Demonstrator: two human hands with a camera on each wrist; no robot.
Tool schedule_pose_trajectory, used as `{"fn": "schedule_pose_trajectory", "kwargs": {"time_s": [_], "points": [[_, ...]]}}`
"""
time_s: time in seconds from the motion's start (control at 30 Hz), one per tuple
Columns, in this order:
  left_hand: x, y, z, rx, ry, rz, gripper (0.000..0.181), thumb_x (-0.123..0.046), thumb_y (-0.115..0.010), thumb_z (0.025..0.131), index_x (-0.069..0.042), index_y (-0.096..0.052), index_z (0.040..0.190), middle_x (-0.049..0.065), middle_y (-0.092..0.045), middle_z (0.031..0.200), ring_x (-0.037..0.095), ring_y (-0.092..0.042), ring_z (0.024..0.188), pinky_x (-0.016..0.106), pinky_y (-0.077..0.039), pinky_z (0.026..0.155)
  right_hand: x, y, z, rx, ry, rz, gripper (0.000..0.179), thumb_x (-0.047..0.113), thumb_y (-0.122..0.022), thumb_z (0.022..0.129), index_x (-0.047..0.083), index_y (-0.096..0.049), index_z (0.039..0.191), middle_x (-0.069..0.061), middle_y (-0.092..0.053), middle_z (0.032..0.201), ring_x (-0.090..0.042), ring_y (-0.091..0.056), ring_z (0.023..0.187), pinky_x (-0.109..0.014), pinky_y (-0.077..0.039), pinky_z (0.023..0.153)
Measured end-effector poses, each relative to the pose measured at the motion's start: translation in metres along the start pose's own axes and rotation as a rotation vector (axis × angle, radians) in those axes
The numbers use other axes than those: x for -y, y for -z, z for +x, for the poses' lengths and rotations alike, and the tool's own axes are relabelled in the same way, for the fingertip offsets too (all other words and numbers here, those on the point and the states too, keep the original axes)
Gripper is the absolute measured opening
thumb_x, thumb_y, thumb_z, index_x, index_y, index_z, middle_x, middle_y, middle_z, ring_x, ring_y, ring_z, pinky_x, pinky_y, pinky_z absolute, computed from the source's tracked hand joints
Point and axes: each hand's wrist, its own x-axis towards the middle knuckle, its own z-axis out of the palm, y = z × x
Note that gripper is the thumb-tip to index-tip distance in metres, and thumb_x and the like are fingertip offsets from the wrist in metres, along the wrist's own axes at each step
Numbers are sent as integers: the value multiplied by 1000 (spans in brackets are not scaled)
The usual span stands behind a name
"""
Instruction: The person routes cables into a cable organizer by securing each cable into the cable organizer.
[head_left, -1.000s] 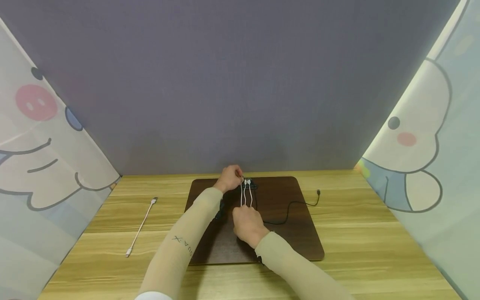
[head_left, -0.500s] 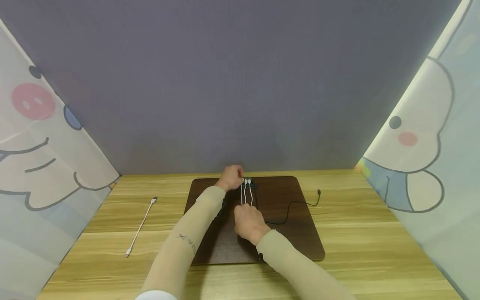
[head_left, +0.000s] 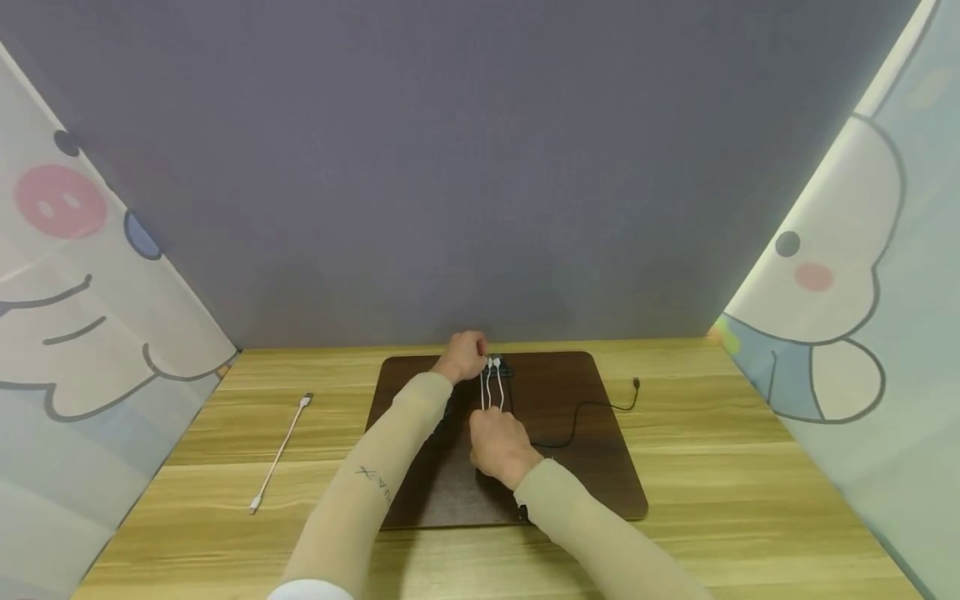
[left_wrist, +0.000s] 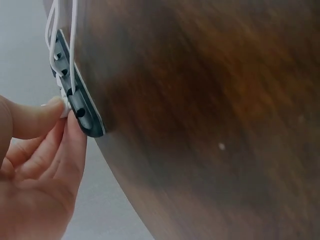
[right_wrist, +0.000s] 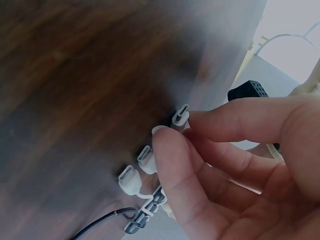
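Observation:
My left hand (head_left: pixel 462 355) is at the far edge of the dark brown board (head_left: pixel 562 492). Its thumb and fingers pinch a white cable plug (left_wrist: pixel 65 106) right behind a black cable clip (left_wrist: pixel 82 107). White cables pass through slots in that clip. My right hand (head_left: pixel 501 443), nearer to me over the board, pinches a white USB-C cable by its plug (right_wrist: pixel 180 117). Beside those fingers lie two more white USB-C plugs (right_wrist: pixel 130 180). Between both hands the white cables (head_left: pixel 501 390) run almost straight.
A black cable (head_left: pixel 576 425) curves across the board and past its right edge. To the left, a short white USB cable (head_left: pixel 281 457) lies on the wooden table (head_left: pixel 750 492). A grey panel (head_left: pixel 480 183) stands behind; printed curtains (head_left: pixel 817 208) flank the table.
Both hands keep their pinch on the white cable. The right hand has shifted very slightly to the right and forward; the left has barely moved.

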Motion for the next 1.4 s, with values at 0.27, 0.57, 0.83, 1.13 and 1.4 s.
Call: {"fn": "schedule_pose_trajectory", "kwargs": {"time_s": [0.27, 0.57, 0.83, 1.13, 1.4], "points": [[-5, -2, 3, -17, 66, 41, 12, -4, -63, 93, -2, -68, 105, 14, -66, 109, 28, -63, 94, 40, -55, 79, -5, 2, -2, -3, 9, 13, 24, -3, -72, 81, 10, -58, 66, -5, -55, 66, -17, -52, 54, -34, -48, 49], [0, -3, 3, -43, 106, 71, 15, -7, -66, 91, 0, -71, 103, 16, -67, 115, 30, -64, 102, 41, -55, 85, -6, -2, -5, -48, 51, -17, 22, -4, -72, 80, 9, -59, 68, -5, -56, 65, -17, -55, 54, -35, -49, 49], [-2, 3, -8, -51, 76, -32, 28, -10, -64, 97, 5, -67, 120, 21, -64, 126, 36, -64, 110, 45, -55, 88, -7, 0, -7, -33, 57, -5, 16, -4, -72, 81, 6, -62, 76, -4, -55, 64, -15, -53, 53, -33, -48, 47], [1, 15, -28, -42, 22, -43, 26, -3, -60, 96, 4, -69, 120, 20, -66, 122, 35, -66, 105, 45, -56, 84, -5, 0, -5, 8, 71, 31, 26, -5, -68, 84, 11, -56, 67, -1, -52, 63, -14, -47, 53, -32, -45, 49], [11, 26, -45, -36, 26, -11, 25, -7, -63, 98, 2, -68, 121, 19, -67, 120, 35, -65, 107, 45, -56, 85, -1, -4, -4, 3, 150, 35, 25, -1, -71, 87, 12, -57, 70, 1, -56, 71, -13, -52, 61, -30, -47, 53]]}}
